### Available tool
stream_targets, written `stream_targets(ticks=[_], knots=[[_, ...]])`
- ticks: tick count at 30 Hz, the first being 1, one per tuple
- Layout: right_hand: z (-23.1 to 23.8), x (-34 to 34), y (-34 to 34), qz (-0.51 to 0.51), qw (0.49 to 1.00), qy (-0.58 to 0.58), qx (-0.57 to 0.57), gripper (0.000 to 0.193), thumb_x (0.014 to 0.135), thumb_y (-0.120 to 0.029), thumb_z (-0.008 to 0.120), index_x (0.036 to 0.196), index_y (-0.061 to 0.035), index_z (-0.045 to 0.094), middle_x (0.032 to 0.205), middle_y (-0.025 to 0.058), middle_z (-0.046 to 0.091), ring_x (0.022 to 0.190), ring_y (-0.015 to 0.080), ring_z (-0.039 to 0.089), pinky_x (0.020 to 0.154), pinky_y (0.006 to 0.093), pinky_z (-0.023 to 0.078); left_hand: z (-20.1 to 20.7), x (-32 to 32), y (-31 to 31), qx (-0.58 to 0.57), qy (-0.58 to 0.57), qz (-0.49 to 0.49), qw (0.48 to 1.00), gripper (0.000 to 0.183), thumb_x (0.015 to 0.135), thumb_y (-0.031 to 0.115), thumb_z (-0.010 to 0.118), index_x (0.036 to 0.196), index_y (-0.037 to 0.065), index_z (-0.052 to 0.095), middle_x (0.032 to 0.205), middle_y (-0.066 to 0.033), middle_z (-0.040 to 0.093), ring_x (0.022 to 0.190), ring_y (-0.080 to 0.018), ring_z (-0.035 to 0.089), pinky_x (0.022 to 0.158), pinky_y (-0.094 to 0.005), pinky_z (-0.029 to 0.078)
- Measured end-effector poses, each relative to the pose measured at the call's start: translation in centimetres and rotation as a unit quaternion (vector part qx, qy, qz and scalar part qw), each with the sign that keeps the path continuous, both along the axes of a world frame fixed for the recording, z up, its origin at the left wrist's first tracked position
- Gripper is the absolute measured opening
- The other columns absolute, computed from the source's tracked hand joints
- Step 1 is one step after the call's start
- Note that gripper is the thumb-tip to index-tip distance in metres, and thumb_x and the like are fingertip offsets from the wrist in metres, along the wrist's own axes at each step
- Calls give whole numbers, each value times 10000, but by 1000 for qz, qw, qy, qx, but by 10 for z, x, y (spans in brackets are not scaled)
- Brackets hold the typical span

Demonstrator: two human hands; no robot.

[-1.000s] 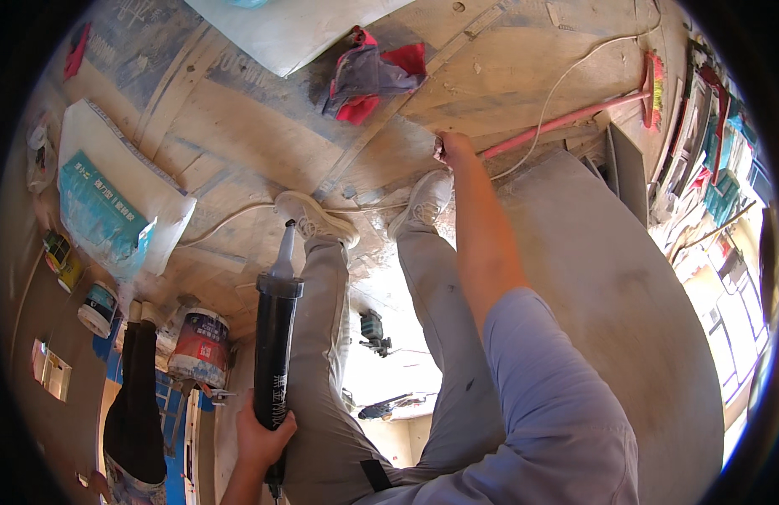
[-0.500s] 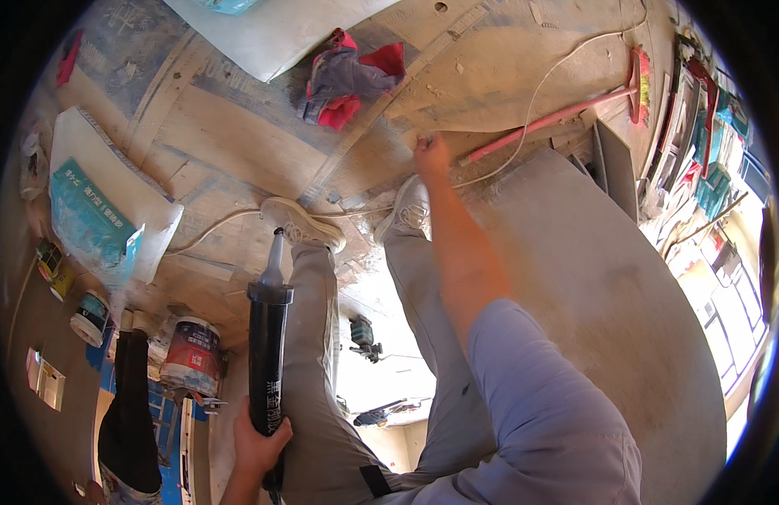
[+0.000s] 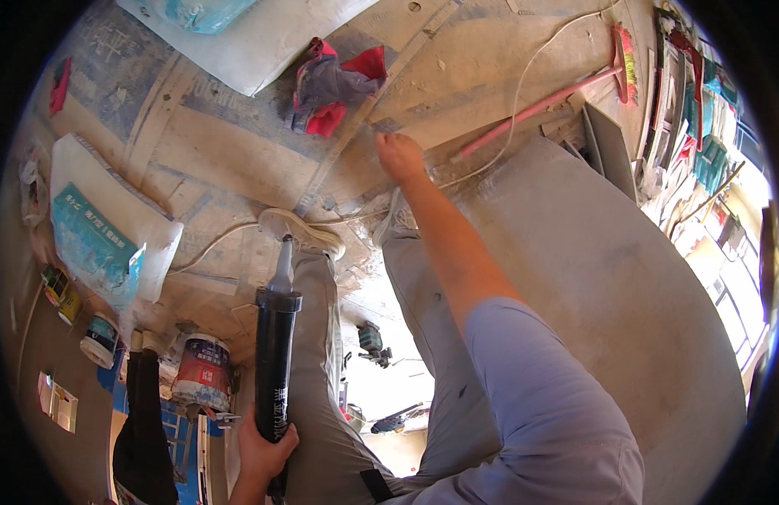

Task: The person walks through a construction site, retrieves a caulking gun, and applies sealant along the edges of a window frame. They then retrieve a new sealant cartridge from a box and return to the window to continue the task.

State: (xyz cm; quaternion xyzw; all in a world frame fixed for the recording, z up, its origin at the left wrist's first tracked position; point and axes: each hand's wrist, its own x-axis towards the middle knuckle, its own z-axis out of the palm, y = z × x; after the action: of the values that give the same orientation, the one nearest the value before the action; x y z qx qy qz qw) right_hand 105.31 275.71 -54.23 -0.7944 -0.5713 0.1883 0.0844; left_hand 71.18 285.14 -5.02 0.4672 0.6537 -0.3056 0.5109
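Note:
My left hand [image 3: 266, 446] is wrapped round the lower barrel of a black caulking gun [image 3: 276, 353]. The gun stands nearly upright in view beside my left leg, its grey tapered nozzle [image 3: 282, 271] pointing away from me toward my left shoe [image 3: 298, 233]; its lower end is partly hidden by my hand. My right arm reaches forward over the floor, past my right shoe [image 3: 398, 217]. At its end my right hand [image 3: 400, 158] is closed, the fingers drawn together; whatever they may hold is too small to make out.
A crumpled grey and red cloth [image 3: 335, 84] lies ahead on the dusty floor. A pale cable [image 3: 512, 139] crosses near a red-handled broom [image 3: 541, 114]. White and teal bags [image 3: 95, 244] and paint buckets [image 3: 202, 370] stand left, near another person's dark-clad legs [image 3: 144, 421]. A grey panel [image 3: 592, 278] fills the right.
My right hand has swung left over the floor, away from the broom handle. The caulking gun has shifted slightly right and down, still in my left hand. The view has moved a little.

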Motion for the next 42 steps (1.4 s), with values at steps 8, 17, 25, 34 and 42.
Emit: stream_targets(ticks=[8,17,25,34,42], knots=[[45,-80,-10,-211,899,385,3,176,986,-191,604,1112,-71,633,916,101,687,704,262,681,615,383,561,1,-26,-10,0,-31,-11,999,510,733,216,802,1142,-4,592,902,-159,686,816,-289,683,768,-389,532],[191,-54,-24,-469,644,600,-69,223,958,-128,650,1139,2,653,935,72,690,758,167,675,701,309,592,10,-67,-17,8,-14,-10,1000,512,733,297,787,1122,11,616,996,-206,705,946,-379,689,838,-436,531],[359,-30,-2,-315,863,386,-87,267,863,-204,710,1013,16,682,744,11,616,687,103,548,631,306,466,26,-114,-15,81,-86,26,993,577,716,314,782,1194,26,634,1048,-224,707,1010,-384,682,870,-452,528],[575,-58,95,-256,856,438,-103,206,933,-187,672,1018,0,694,839,-3,647,692,76,547,615,256,437,134,-175,-3,216,-150,38,964,586,738,296,777,1226,38,579,1001,-217,706,968,-376,696,825,-460,538],[734,-152,172,-86,827,554,-33,256,1012,-237,631,1075,0,705,825,-11,655,679,59,571,628,252,475,260,-187,-8,309,-256,139,905,472,765,270,793,1129,56,583,826,-122,658,718,-236,633,696,-370,520]])
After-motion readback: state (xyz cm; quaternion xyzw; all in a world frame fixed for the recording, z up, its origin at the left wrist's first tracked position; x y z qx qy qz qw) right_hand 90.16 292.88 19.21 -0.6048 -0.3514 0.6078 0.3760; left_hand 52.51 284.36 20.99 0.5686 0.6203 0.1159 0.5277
